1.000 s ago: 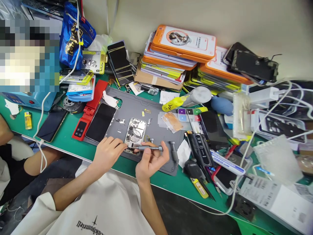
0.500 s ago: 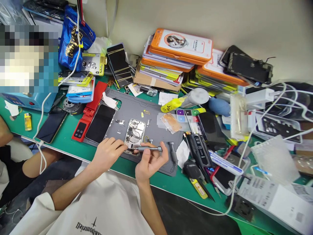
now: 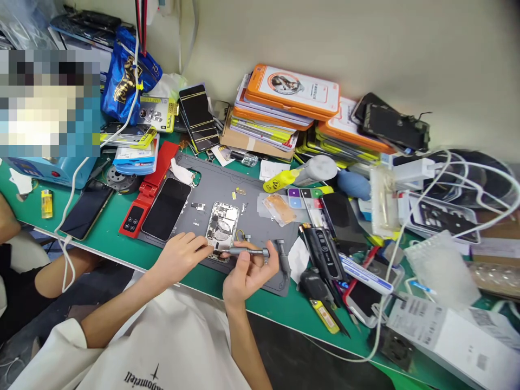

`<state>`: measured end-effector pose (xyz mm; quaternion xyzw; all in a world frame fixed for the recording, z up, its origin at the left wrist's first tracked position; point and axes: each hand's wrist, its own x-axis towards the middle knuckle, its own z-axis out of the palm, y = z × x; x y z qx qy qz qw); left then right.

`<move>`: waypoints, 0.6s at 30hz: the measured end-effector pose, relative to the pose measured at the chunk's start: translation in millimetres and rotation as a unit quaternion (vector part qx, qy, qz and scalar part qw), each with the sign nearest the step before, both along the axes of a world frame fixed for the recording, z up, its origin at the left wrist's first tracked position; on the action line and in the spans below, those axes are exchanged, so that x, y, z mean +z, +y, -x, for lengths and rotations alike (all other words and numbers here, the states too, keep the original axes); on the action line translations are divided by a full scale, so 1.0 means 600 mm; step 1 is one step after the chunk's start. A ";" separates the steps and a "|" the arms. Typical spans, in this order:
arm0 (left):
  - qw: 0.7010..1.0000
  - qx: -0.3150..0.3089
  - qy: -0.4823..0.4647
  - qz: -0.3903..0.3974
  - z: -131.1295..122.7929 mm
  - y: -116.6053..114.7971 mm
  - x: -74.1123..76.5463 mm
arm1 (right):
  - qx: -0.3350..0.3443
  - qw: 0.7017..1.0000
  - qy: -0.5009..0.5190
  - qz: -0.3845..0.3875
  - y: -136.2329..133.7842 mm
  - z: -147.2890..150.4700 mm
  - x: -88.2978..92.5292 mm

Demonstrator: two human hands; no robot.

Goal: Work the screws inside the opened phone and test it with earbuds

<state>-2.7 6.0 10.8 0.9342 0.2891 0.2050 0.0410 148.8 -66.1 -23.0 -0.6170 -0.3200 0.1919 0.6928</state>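
Observation:
An opened phone [image 3: 222, 222] with its inner parts bare lies on a grey work mat [image 3: 203, 179]. In my right hand [image 3: 246, 279] is a slim grey screwdriver [image 3: 247, 251], held nearly level between thumb and fingers. Its tip points left, over the lower part of the phone. My left hand [image 3: 182, 259] has its fingers bent together at the phone's lower left edge; the thumb is hidden. Small loose parts [image 3: 199, 207] lie on the mat left of the phone. A black phone screen [image 3: 167, 208] rests on the mat's left side, against a red folding holder [image 3: 134, 214].
Stacked orange boxes [image 3: 290, 89] stand along the wall. Right of the mat lie a black tool [image 3: 323, 252], a yellow-tipped bottle [image 3: 280, 179] and a white cable [image 3: 382, 319]. A dark phone [image 3: 86, 208] and a lighter [image 3: 46, 204] are at left, near another person's arm [image 3: 8, 219].
The view has shifted slightly, so the scene sits a little lower. Both hands and the screwdriver stay at the phone's lower end, almost unmoved.

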 end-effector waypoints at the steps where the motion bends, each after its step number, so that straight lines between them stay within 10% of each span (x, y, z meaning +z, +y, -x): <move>1: 1.000 -0.008 0.000 -0.003 -0.001 0.003 -0.001 | -0.008 1.000 0.003 -0.004 0.001 0.000 0.002; 18: 0.995 0.097 0.013 0.036 0.037 0.027 0.016 | -0.026 0.998 0.054 0.001 0.006 -0.004 0.006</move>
